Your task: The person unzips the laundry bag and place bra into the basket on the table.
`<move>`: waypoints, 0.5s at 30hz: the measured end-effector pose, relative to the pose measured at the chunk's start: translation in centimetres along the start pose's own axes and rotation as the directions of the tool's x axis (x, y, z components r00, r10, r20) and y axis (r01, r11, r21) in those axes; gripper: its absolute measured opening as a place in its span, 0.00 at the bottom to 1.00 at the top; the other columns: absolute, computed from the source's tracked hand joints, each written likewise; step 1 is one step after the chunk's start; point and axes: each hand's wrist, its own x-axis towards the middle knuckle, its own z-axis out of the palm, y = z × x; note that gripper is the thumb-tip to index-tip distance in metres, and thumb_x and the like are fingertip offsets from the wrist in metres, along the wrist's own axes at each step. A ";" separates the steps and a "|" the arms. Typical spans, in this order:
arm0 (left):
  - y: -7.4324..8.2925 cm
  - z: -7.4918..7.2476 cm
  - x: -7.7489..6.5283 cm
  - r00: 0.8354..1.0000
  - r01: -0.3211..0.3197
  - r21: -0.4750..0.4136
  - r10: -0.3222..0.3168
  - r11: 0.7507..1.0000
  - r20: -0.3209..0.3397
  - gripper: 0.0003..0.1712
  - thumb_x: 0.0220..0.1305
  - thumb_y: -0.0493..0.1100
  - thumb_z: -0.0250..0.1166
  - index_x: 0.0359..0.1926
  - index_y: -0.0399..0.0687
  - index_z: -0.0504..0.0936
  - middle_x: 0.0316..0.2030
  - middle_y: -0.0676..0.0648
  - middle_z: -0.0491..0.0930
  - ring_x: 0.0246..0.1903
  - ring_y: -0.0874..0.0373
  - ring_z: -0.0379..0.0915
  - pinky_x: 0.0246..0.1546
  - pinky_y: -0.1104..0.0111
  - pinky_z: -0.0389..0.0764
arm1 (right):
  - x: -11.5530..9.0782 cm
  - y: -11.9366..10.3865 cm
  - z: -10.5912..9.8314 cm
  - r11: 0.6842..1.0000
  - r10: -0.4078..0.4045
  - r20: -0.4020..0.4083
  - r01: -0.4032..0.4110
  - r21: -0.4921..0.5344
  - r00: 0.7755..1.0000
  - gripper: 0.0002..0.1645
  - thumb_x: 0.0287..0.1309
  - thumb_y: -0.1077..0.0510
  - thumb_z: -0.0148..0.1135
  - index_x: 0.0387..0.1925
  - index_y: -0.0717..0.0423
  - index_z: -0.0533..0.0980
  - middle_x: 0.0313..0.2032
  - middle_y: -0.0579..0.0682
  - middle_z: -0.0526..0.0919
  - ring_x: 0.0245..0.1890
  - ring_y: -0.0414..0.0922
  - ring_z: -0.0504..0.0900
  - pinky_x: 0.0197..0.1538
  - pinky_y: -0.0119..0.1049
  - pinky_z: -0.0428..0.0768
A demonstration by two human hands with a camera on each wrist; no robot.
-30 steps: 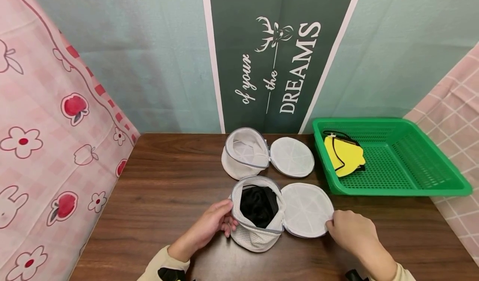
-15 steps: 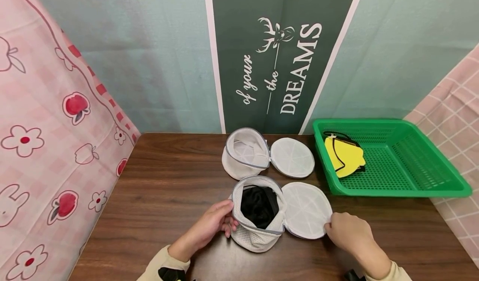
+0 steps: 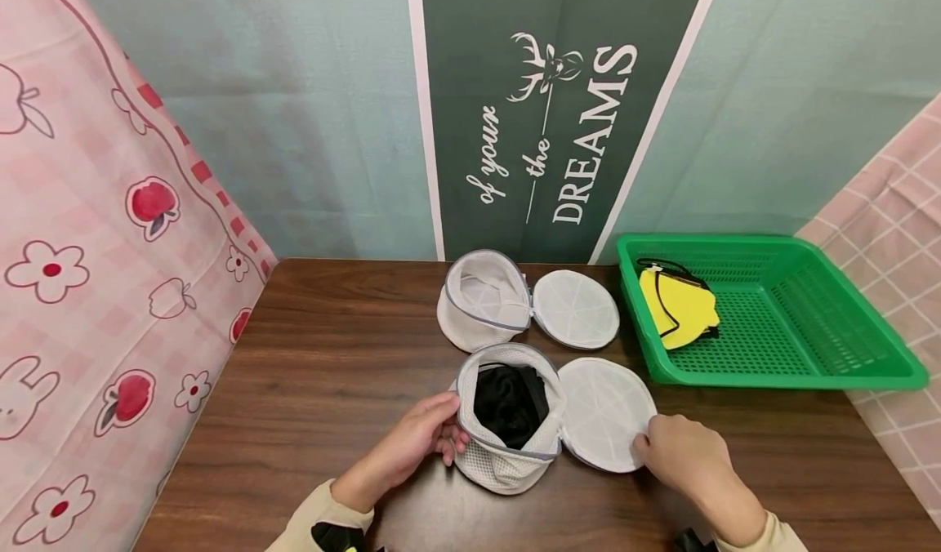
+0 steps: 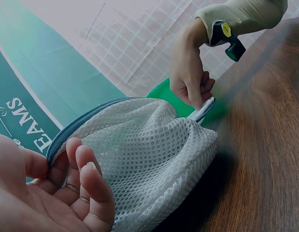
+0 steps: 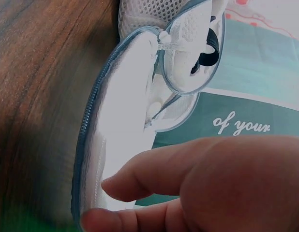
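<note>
A white mesh laundry bag point(image 3: 500, 470) with a grey zip rim stands on the table, a bundle of black fabric point(image 3: 509, 405) inside it. My left hand point(image 3: 419, 438) holds the bag's rim at its left side, thumb on one face and fingers curled on the other, as the left wrist view shows. The round lid point(image 3: 604, 413) lies folded out to the right, still joined to the bag. My right hand point(image 3: 684, 458) pinches the lid's outer edge between thumb and fingers. In the right wrist view the zip teeth point(image 5: 85, 121) run along that edge.
Just behind stands a second white mesh bag point(image 3: 470, 331), its lid point(image 3: 575, 309) folded out to the right. A green plastic basket point(image 3: 794, 376) at the back right holds a yellow item point(image 3: 680, 307) with black straps. Curtains hang behind the wooden table point(image 3: 331, 356).
My right hand has shifted slightly left along the lid's edge, and its near side sits slightly lower. The left hand keeps its hold on the rim. The head view has moved a little.
</note>
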 end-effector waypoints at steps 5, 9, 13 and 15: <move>0.0 0.1 0.0 1.000 0.002 0.000 -0.002 1.000 -0.001 0.14 0.81 0.44 0.46 0.37 0.46 0.72 0.27 0.50 0.77 0.26 0.64 0.74 0.23 0.76 0.75 | 0.0 -0.2 -0.3 1.000 -0.005 -0.049 0.005 0.019 0.999 0.21 0.63 0.50 0.58 0.17 0.51 0.68 0.19 0.50 0.74 0.21 0.49 0.74 0.22 0.49 0.72; 0.1 0.1 0.0 1.000 0.004 -0.001 -0.004 1.000 0.000 0.14 0.81 0.44 0.46 0.36 0.46 0.71 0.27 0.50 0.77 0.26 0.64 0.73 0.23 0.76 0.75 | -0.1 -0.7 -0.6 0.998 -0.027 -0.136 0.035 0.057 0.990 0.22 0.65 0.48 0.60 0.18 0.49 0.67 0.16 0.46 0.68 0.19 0.46 0.69 0.21 0.43 0.66; 0.1 0.1 0.0 1.000 0.006 -0.001 -0.006 1.000 -0.003 0.14 0.81 0.44 0.45 0.36 0.46 0.71 0.27 0.49 0.76 0.26 0.64 0.73 0.23 0.76 0.74 | -0.2 -1.3 -0.7 0.993 -0.053 -0.245 0.078 0.092 0.968 0.22 0.64 0.48 0.62 0.18 0.47 0.67 0.15 0.45 0.67 0.17 0.45 0.67 0.20 0.41 0.64; 0.0 0.0 0.0 1.000 0.007 0.000 -0.007 1.000 -0.003 0.14 0.81 0.44 0.45 0.36 0.46 0.71 0.27 0.49 0.76 0.26 0.64 0.73 0.23 0.76 0.75 | -0.2 -1.6 -0.8 0.990 -0.066 -0.289 0.100 0.104 0.955 0.21 0.64 0.49 0.63 0.18 0.46 0.67 0.14 0.44 0.67 0.16 0.45 0.67 0.19 0.41 0.63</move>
